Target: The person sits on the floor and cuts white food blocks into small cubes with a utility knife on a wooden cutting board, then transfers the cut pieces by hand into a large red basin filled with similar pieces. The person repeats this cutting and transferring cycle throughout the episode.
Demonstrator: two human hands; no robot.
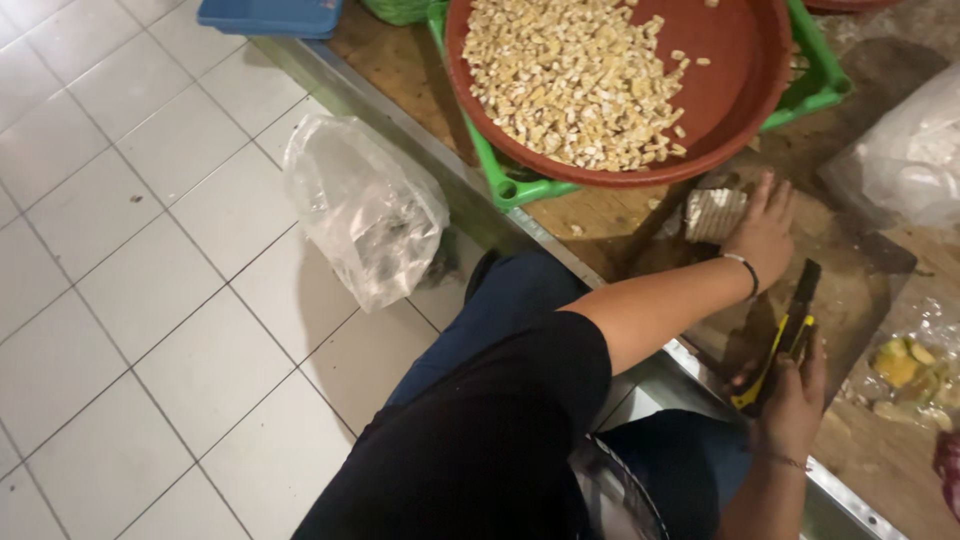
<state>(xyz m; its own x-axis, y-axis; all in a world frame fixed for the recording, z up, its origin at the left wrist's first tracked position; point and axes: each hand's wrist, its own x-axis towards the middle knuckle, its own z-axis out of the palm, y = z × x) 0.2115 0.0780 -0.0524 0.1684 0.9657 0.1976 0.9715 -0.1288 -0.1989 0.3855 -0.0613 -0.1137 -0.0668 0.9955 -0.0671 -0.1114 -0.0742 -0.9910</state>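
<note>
Left hand (765, 232) spread flat, fingertips resting on pale tempeh block (714, 213) just below red basin (735, 100). Right hand (795, 400) wrapped round yellow-black utility knife (785, 340), near that block. Probably light, firm yet crumbly; best pinned gently from above, near its edges.

Cut off at the top edge: red basin (720, 110), blue tray (270, 15), green crate (815, 85) beneath. Hidden behind the left hand (765, 235): far side of the pale block (712, 213). Wrapped inside the right hand (795, 400): lower handle of the yellow-and-black cutter (790, 335). Cropped at the right edge: clear bag (915, 150), yellow scraps (905, 375). Blurred, contents unreadable: plastic bag (365, 205) on the floor.
</note>
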